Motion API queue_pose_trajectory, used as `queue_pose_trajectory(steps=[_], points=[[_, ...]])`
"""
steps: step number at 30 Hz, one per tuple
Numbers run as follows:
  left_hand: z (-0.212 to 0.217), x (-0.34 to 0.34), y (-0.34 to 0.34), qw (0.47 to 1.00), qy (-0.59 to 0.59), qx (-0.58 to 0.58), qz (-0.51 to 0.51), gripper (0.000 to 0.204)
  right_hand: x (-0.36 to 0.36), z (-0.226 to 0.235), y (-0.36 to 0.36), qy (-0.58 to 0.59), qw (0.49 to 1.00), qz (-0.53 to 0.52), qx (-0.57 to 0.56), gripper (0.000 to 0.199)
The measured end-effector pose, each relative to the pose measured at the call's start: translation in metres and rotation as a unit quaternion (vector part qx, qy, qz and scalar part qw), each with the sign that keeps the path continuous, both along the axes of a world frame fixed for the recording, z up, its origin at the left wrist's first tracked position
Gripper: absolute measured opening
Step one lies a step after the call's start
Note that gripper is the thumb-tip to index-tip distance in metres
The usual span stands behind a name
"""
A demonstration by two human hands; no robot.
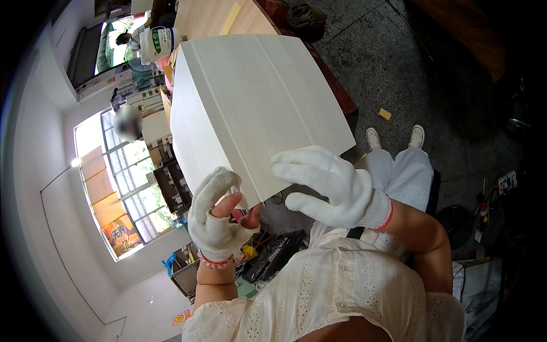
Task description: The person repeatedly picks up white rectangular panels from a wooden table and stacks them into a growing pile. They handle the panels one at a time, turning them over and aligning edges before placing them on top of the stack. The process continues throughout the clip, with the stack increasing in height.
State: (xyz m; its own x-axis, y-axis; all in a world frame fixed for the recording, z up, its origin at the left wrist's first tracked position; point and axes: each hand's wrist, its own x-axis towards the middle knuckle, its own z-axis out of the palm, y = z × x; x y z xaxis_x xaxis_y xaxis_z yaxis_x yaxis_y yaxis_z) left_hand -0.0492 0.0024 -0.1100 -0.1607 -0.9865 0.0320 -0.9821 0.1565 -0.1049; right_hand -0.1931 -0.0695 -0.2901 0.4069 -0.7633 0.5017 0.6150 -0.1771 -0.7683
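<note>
Pale, wood-grained boards point(268, 97) lie before me, with a lengthwise ridge or seam across the top one and a bright white face along the left. My left hand point(216, 219), in a white knitted glove with bare skin showing at the thumb and another digit, curls around the near left corner of the boards. My right hand point(333, 185), gloved the same way with a red-edged cuff, is spread with the thumb apart. Its fingertips lie on or just over the near edge of the top board; contact is hard to tell.
Beyond the boards extends a light wooden table point(199, 17) with a white bucket point(156, 44) beside it. A dark case-like object point(273, 256) and clutter sit below my left hand. A yellow scrap point(385, 114) lies on the speckled floor. Another person point(128, 122) is near the windows.
</note>
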Motion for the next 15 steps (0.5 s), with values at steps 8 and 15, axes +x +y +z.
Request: queue_pose_trajectory(steps=[8, 15], points=[[-0.0024, 0.0, 0.0024, 1.0, -0.002, -0.007, -0.002, 0.041, 0.0008, -0.0003, 0.0008, -0.005, 1.0, 0.002, 0.002, 0.047], [0.0003, 0.0004, 0.0022, 1.0, 0.001, 0.003, 0.004, 0.038, 0.0013, -0.0007, 0.001, -0.003, 1.0, 0.001, -0.001, 0.046]])
